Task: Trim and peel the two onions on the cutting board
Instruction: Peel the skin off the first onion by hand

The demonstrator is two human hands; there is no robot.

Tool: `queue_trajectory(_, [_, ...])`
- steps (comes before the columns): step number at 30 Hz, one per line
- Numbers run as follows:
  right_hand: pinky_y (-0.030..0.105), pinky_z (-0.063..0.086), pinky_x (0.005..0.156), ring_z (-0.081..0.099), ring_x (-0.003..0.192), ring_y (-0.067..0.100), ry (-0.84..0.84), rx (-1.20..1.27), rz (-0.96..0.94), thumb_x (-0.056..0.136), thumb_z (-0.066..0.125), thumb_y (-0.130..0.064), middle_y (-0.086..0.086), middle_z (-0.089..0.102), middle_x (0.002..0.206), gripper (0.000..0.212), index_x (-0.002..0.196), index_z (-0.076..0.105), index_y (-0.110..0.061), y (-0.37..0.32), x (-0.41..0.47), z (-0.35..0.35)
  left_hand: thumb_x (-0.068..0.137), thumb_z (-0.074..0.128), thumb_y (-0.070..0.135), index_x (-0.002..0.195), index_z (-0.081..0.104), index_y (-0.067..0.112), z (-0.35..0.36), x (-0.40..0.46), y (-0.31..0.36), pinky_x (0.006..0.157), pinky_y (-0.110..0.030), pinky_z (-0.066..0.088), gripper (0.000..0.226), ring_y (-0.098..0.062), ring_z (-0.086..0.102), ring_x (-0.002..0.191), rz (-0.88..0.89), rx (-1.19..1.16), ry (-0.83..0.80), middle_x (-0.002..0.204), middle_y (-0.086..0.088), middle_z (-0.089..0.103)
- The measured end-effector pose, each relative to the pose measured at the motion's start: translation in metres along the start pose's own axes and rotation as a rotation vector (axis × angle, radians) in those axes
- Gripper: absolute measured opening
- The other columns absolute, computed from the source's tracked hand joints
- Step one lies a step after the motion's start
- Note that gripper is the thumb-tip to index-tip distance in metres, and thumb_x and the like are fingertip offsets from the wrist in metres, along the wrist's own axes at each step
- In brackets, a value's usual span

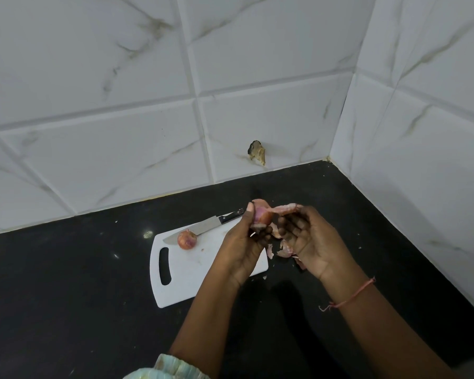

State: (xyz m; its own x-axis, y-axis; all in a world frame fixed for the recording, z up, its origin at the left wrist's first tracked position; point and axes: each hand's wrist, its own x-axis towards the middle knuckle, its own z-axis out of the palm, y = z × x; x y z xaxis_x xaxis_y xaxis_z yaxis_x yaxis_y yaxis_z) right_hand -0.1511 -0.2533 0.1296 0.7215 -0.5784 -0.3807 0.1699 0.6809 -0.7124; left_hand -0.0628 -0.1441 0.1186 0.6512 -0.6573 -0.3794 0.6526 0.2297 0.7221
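Observation:
My left hand (244,242) grips a small red onion (262,216) above the right end of the white cutting board (200,272). My right hand (309,239) pinches a strip of pink skin (286,207) that peels away from that onion. A second onion (187,239), still in its skin, sits on the board near its handle slot. A knife (203,225) with a black handle lies along the board's far edge, just behind that onion.
Loose pieces of onion skin (283,251) lie on the black countertop (66,283) just right of the board. White marble-look tiled walls meet in a corner at the right. A chipped hole (257,152) marks the back wall.

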Motion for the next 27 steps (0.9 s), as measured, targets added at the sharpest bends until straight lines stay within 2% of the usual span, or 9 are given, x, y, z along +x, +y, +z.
queue_trajectory(3, [0.029, 0.060, 0.062, 0.071, 0.063, 0.018, 0.091, 0.212, 0.043, 0.094, 0.051, -0.009, 0.012, 0.072, 0.073, 0.020, 0.081, 0.065, -0.003, -0.001, 0.006, -0.006, 0.088, 0.064, 0.041, 0.109, 0.065, 0.000, -0.003, 0.001, 0.003, 0.072, -0.025, 0.061, 0.045, -0.020, 0.067, 0.080, -0.040, -0.135, 0.036, 0.097, -0.018, 0.069])
queue_trajectory(6, [0.031, 0.062, 0.067, 0.074, 0.073, 0.023, 0.177, 0.224, -0.024, 0.094, 0.055, -0.006, 0.019, 0.073, 0.086, 0.012, 0.099, 0.062, 0.003, -0.001, 0.012, -0.017, 0.089, 0.065, 0.034, 0.120, 0.056, -0.005, -0.006, -0.001, 0.008, 0.086, -0.033, 0.059, 0.051, -0.028, 0.072, 0.092, -0.080, -0.205, 0.012, 0.107, -0.023, 0.071])
queue_trajectory(9, [0.035, 0.061, 0.072, 0.074, 0.084, 0.023, 0.326, -0.147, -0.120, 0.089, 0.066, -0.007, 0.015, 0.074, 0.097, 0.020, 0.108, 0.062, -0.002, 0.007, 0.019, -0.033, 0.086, 0.069, 0.025, 0.120, 0.056, -0.006, -0.006, -0.003, 0.009, 0.089, -0.038, 0.057, 0.048, -0.034, 0.072, 0.100, -0.110, -0.223, 0.003, 0.107, -0.025, 0.071])
queue_trajectory(12, [0.049, 0.060, 0.077, 0.071, 0.087, 0.019, 0.447, -0.603, -0.216, 0.083, 0.073, -0.011, 0.002, 0.072, 0.094, 0.013, 0.093, 0.067, -0.016, 0.018, 0.023, -0.043, 0.081, 0.073, 0.022, 0.125, 0.054, -0.008, -0.007, 0.000, 0.007, 0.092, -0.043, 0.055, 0.056, -0.039, 0.069, 0.104, -0.124, -0.251, 0.016, 0.113, -0.029, 0.067])
queue_trajectory(14, [0.047, 0.059, 0.079, 0.068, 0.091, 0.016, 0.408, -0.830, -0.327, 0.087, 0.069, -0.008, -0.003, 0.071, 0.096, 0.014, 0.093, 0.070, -0.020, 0.024, 0.023, -0.048, 0.091, 0.066, 0.025, 0.127, 0.051, -0.009, -0.008, 0.005, 0.004, 0.091, -0.045, 0.056, 0.052, -0.043, 0.067, 0.105, -0.146, -0.277, 0.026, 0.113, -0.031, 0.064])
queue_trajectory(18, [0.033, 0.056, 0.089, 0.066, 0.102, 0.016, 0.275, -1.203, -0.659, 0.091, 0.058, 0.001, 0.006, 0.070, 0.114, 0.031, 0.118, 0.068, -0.011, 0.029, 0.021, -0.052, 0.100, 0.048, 0.034, 0.116, 0.057, -0.003, -0.008, 0.008, 0.001, 0.086, -0.042, 0.059, 0.042, -0.040, 0.064, 0.109, -0.189, -0.201, 0.004, 0.115, -0.024, 0.062])
queue_trajectory(21, [0.013, 0.053, 0.078, 0.065, 0.099, 0.005, 0.131, -1.103, -0.779, 0.090, 0.066, -0.008, -0.001, 0.068, 0.114, 0.028, 0.118, 0.068, -0.013, 0.023, 0.006, -0.029, 0.100, 0.045, 0.034, 0.119, 0.060, 0.003, -0.007, 0.010, -0.003, 0.082, -0.041, 0.058, 0.038, -0.031, 0.062, 0.100, -0.123, -0.068, -0.006, 0.112, -0.019, 0.063])
queue_trajectory(24, [0.019, 0.056, 0.079, 0.069, 0.092, 0.005, -0.035, -0.978, -0.828, 0.084, 0.075, -0.017, -0.005, 0.071, 0.102, 0.024, 0.107, 0.070, -0.014, 0.019, -0.007, -0.003, 0.101, 0.045, 0.031, 0.123, 0.062, 0.003, -0.005, 0.009, -0.006, 0.092, -0.044, 0.052, 0.039, -0.028, 0.064, 0.100, -0.028, 0.061, -0.027, 0.113, -0.021, 0.066])
queue_trajectory(27, [0.023, 0.057, 0.080, 0.069, 0.091, 0.007, -0.062, -0.975, -0.871, 0.081, 0.078, -0.014, -0.004, 0.071, 0.100, 0.022, 0.102, 0.072, -0.012, 0.019, -0.011, 0.007, 0.102, 0.046, 0.029, 0.127, 0.060, 0.008, -0.004, 0.006, -0.007, 0.093, -0.043, 0.052, 0.035, -0.030, 0.064, 0.110, 0.050, 0.126, -0.045, 0.123, -0.021, 0.065])
